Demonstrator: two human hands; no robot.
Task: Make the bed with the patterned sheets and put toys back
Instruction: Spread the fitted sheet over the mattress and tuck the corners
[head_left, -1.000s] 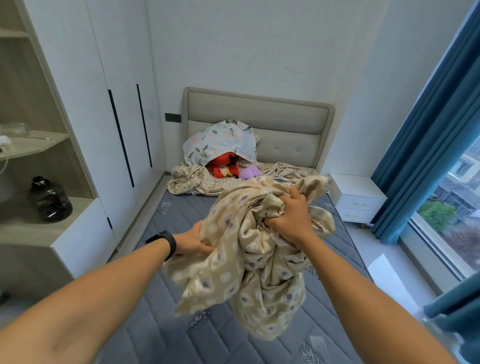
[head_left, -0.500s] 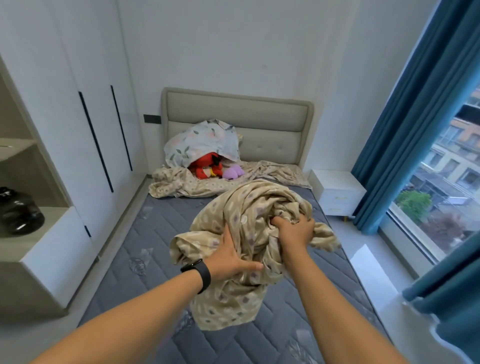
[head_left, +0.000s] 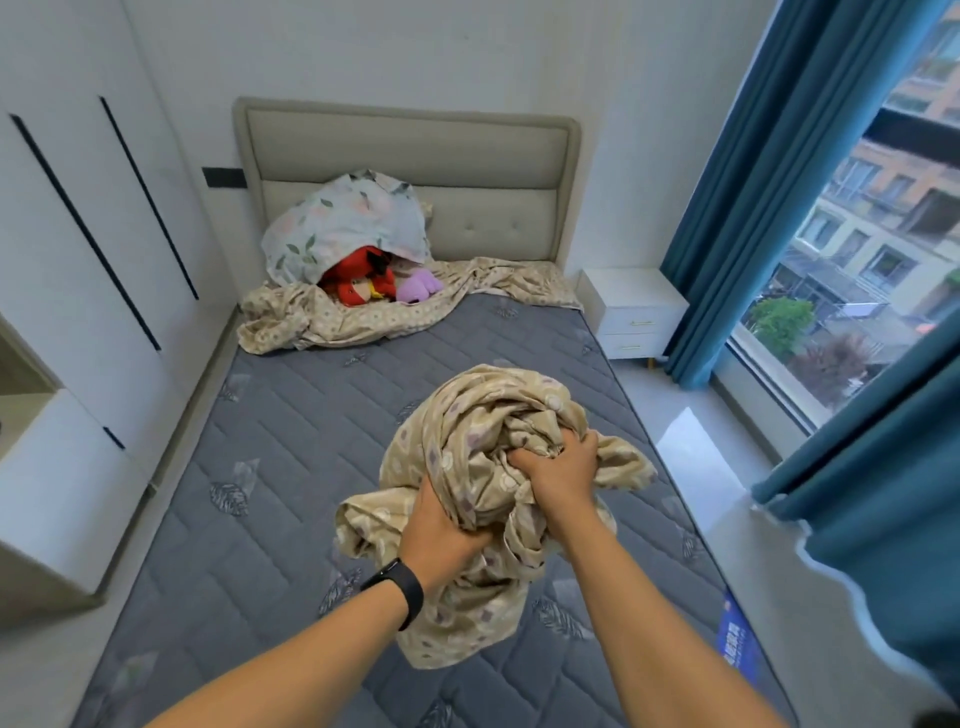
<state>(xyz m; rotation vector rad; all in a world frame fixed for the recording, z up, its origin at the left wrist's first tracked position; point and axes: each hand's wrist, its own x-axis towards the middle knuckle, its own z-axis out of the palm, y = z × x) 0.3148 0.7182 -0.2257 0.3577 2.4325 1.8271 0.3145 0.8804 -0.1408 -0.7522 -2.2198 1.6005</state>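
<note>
Above the bare grey quilted mattress, a bunched beige sheet printed with small pale flowers hangs crumpled in both hands. Left hand, a black band on its wrist, clenches a fold low on the bundle; right hand has its grip dug into the wad's middle, fingers buried in cloth. At the padded, buttoned headboard, a second rumpled beige sheet lies across the mattress, carrying a red plush toy and a purple plush toy half under a leaf-printed pillow. White nightstand and teal curtain stand right.
</note>
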